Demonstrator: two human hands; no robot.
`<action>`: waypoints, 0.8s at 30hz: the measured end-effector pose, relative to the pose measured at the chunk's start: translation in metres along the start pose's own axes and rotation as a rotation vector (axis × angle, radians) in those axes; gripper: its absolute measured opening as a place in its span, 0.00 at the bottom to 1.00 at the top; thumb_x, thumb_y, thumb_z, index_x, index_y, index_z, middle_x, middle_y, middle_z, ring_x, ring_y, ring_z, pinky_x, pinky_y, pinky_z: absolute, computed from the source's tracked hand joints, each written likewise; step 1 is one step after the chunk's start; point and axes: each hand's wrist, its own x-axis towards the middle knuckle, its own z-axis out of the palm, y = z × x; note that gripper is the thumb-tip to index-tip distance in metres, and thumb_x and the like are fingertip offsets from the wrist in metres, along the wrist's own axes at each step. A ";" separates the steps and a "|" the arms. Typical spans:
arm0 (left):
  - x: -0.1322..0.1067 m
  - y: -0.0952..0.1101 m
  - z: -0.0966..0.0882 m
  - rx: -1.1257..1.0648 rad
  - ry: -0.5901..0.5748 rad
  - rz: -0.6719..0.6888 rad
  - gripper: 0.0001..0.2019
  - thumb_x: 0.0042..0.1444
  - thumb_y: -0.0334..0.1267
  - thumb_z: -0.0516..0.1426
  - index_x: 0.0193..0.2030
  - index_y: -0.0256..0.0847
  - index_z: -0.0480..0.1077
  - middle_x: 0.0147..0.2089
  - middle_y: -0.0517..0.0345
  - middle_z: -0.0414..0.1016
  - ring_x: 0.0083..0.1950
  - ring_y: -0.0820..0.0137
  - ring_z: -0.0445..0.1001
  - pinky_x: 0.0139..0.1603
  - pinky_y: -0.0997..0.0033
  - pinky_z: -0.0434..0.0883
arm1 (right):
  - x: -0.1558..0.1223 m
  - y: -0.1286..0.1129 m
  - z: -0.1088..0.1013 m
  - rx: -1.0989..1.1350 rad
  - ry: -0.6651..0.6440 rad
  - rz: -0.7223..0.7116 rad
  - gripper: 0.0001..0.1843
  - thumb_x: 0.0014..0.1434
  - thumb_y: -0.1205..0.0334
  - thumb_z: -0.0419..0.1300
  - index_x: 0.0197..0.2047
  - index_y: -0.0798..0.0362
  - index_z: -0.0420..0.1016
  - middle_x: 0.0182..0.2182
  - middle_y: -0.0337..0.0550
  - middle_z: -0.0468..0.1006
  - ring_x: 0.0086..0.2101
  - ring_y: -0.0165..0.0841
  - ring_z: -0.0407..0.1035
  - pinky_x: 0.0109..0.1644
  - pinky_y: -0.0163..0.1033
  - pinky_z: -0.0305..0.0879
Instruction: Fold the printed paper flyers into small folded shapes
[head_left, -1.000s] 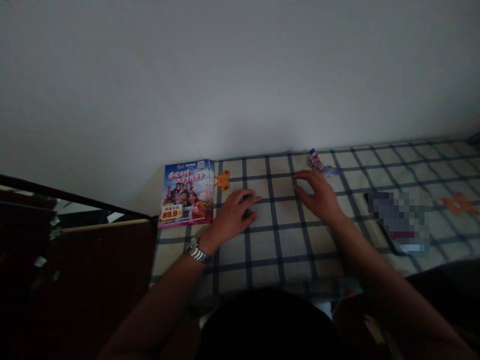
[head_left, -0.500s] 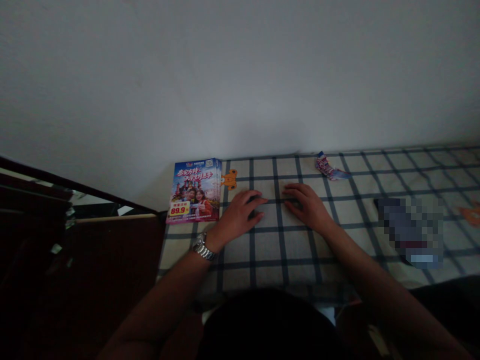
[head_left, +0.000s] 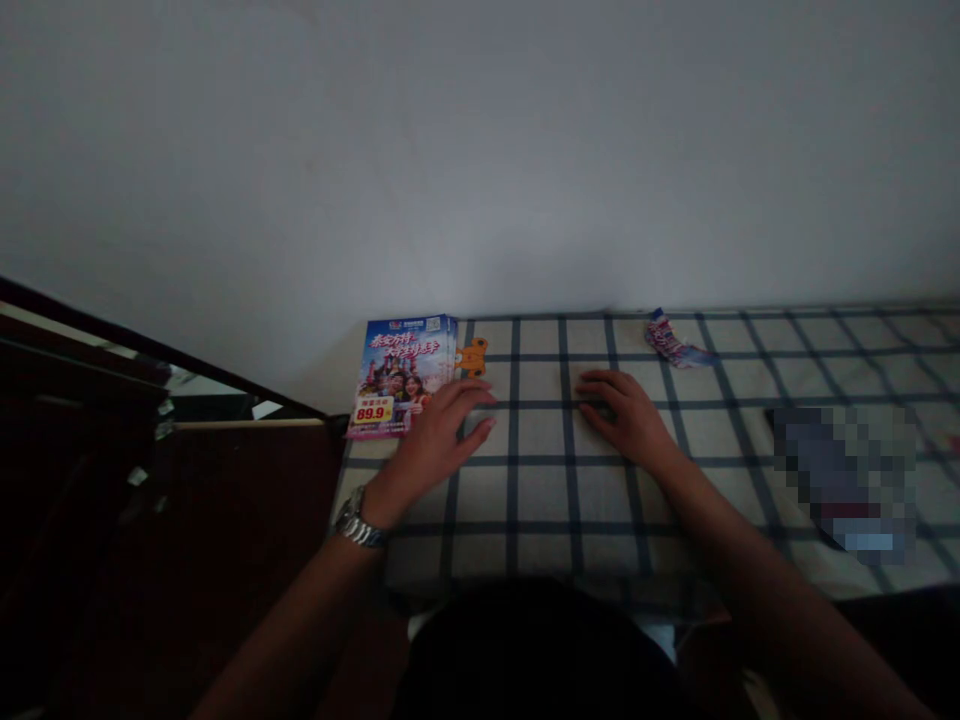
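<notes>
**Figure. Both hands palm-down on the checked cloth, seen from the head camera.**

We see the left hand (head_left: 435, 440), a wristwatch (head_left: 356, 522) on its wrist, lying flat with the fingers loosely spread and pointing towards one o'clock. It pinches nothing. Its thumb side covers the near right corner of the leaflet stack (head_left: 397, 370), which lies at ten o'clock of that hand, at the far left corner of the surface (head_left: 540, 500) and close to the wall (head_left: 480, 150). We cannot tell whether the hand presses on the stack.

The right hand (head_left: 630, 420) lies well apart at three o'clock of the left, also flat, fingers slightly parted and empty. A small orange cut-out (head_left: 472, 357) sits just beside the stack's far right corner. A crumpled paper scrap (head_left: 670, 340) lies at one o'clock of the right hand, and a blurred dark object (head_left: 844, 480) at four o'clock.

In our judgement, the stack is best handled from the covered corner. We would work the thumb under all sheets at once and keep the fingers broad on top, since glossy leaflets probably fan apart. The flat right hand would hold the cloth against rucking, and the cut-out should be kept clear.
</notes>
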 end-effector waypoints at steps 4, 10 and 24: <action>-0.022 -0.016 -0.026 0.080 0.055 -0.062 0.09 0.72 0.40 0.57 0.56 0.44 0.71 0.62 0.51 0.74 0.65 0.59 0.72 0.70 0.47 0.69 | 0.000 0.000 0.000 0.015 0.004 0.007 0.14 0.69 0.59 0.62 0.56 0.46 0.77 0.58 0.52 0.78 0.58 0.50 0.72 0.63 0.62 0.72; -0.049 -0.043 -0.056 0.193 0.013 -0.132 0.14 0.72 0.43 0.56 0.59 0.44 0.70 0.66 0.49 0.72 0.69 0.57 0.70 0.73 0.45 0.67 | 0.001 -0.001 -0.001 0.007 0.003 0.011 0.13 0.69 0.59 0.62 0.55 0.47 0.78 0.57 0.53 0.78 0.57 0.50 0.73 0.61 0.62 0.72; -0.067 -0.074 -0.066 0.281 -0.118 -0.138 0.20 0.69 0.51 0.57 0.63 0.45 0.68 0.73 0.47 0.65 0.75 0.54 0.64 0.75 0.43 0.65 | 0.002 0.001 0.000 0.028 0.008 0.009 0.13 0.68 0.59 0.62 0.55 0.46 0.78 0.57 0.51 0.78 0.57 0.50 0.73 0.62 0.63 0.71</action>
